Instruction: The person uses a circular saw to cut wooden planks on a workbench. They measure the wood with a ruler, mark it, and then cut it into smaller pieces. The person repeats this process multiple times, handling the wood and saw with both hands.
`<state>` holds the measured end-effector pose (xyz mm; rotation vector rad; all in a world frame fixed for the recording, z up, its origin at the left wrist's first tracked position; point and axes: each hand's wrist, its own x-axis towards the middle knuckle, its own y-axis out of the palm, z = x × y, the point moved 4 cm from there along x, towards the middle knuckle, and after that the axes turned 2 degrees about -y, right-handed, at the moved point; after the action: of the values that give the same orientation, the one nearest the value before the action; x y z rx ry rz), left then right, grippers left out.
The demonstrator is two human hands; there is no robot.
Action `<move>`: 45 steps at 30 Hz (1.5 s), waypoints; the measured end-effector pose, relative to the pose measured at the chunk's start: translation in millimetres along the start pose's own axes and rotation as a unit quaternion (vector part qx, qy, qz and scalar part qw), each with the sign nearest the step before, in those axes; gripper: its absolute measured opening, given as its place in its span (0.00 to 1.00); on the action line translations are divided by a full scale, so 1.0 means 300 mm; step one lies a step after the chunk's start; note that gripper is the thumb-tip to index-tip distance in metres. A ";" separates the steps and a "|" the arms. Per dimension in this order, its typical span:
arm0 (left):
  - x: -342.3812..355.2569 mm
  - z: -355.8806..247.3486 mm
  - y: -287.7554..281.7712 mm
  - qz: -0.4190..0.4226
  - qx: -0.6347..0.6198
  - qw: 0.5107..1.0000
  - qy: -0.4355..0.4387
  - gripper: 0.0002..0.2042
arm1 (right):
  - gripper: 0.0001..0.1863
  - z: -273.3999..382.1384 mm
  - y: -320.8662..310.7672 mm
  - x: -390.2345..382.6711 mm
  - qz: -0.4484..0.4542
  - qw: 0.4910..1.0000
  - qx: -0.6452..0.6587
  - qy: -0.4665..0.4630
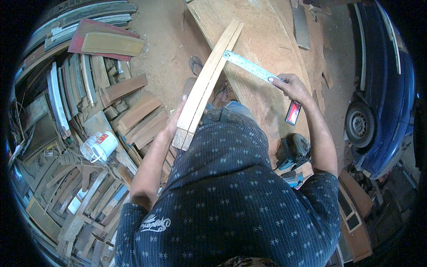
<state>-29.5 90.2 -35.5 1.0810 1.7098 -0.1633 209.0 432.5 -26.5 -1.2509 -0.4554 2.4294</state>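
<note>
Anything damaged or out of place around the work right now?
Perhaps one thing: the pale wooden piece at the left hand has a dark lengthwise line; I can't tell whether it's a crack or a joint. Further left, wood offcuts lie jumbled at crossing angles, looking untidy.

Matt wood strips (206, 75), metal ruler (249, 67)

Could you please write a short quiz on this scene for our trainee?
1. Which hand holds the ruler?
2. True or false: the blue car is on the right side of the picture.
3. What is the left hand touching?
A) a white bucket
B) pale wood
C) a shutter

Key:
1. The right hand.
2. True.
3. B.
</note>
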 end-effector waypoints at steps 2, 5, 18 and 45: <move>-0.002 -0.003 -0.001 0.004 0.003 1.000 0.001 0.36 | 0.30 -0.001 0.003 -0.002 -0.010 1.000 0.003 -0.015; 0.003 0.002 -0.003 0.001 -0.013 1.000 -0.010 0.36 | 0.30 0.015 -0.005 -0.010 0.005 1.000 0.008 -0.015; -0.060 -0.215 0.162 0.102 -0.075 0.992 -0.016 0.42 | 0.29 -0.595 0.135 0.125 -0.185 0.982 0.040 0.009; 0.244 -0.813 -0.063 0.020 -0.074 0.989 0.130 0.40 | 0.33 0.702 0.102 0.263 -0.355 0.872 0.080 -0.328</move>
<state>-214.9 261.8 3.0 1.0612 1.8966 0.1338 -12.5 417.8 21.0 -0.0783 -0.7182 2.0881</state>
